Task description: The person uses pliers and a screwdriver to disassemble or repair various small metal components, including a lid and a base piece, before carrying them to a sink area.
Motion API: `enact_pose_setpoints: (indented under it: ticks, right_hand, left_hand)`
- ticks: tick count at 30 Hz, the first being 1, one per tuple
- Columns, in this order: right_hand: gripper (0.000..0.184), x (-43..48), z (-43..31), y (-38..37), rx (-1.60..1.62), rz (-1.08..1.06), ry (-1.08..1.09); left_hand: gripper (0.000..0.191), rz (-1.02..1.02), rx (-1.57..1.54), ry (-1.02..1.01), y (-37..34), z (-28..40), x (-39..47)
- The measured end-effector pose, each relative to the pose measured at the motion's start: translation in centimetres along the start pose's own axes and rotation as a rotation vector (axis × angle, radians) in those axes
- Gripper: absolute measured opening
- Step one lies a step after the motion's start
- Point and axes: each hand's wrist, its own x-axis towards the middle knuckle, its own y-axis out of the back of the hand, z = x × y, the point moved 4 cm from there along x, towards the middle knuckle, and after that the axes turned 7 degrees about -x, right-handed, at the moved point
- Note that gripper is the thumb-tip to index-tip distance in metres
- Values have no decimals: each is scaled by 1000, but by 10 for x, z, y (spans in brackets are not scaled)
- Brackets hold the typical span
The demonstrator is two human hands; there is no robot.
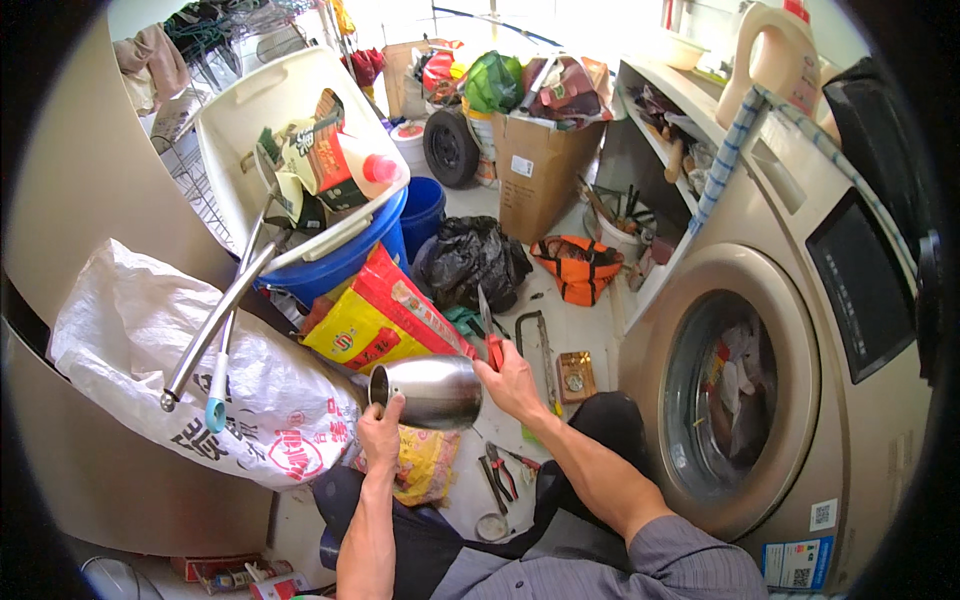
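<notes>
My left hand [380, 435] grips the rim of a brushed stainless steel pot [431, 390], tipped on its side with its mouth to the left. In my right hand [514, 382] is a red-handled cutting tool [493, 349], its pointed blade upward; I cannot tell whether it is scissors or a knife. The right wrist is close beside the pot's base. Below the hands, red-and-black pliers [502, 469] and other hand tools lie on the floor. A hacksaw [541, 352] and a small gold-coloured box [576, 376] are to the right.
A front-loading washing machine [637, 420] stands at right. On the left are a white woven sack [277, 390], a cream plastic tub [225, 120] on a blue bucket [337, 259], and a red-and-yellow bag [382, 319]. Farther off are a black plastic bag [476, 259], an orange bag [577, 266] and a cardboard box [544, 172].
</notes>
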Motion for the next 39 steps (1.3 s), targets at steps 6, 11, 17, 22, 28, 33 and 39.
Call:
enact_pose_setpoints:
  ticks: [6,11,17,22,28,33,39]
  right_hand:
    - [24,-15,-28,13,241,132,112]
    - [19,-34,-27,8,265,29,211]
    - [13,-23,-60,24,505,-112,144]
    - [10,-33,-83,53,566,147,501]
    - [19,-31,-43,-9,445,-149,142]
    - [22,-17,-61,32,553,13,366]
    - [18,-12,-48,40,699,28,248]
  left_hand:
    - [70,36,65,-105,-5,-6,6]
    - [67,2,60,-134,-16,9,-2]
    - [68,-35,81,-26,-22,13,-8]
    - [62,-125,-84,77,-38,14,-14]
    - [58,-200,-208,62,-42,15,-15]
    - [55,-122,-509,178,-36,-1,-7]
    - [47,-149,-489,307,-36,2,-8]
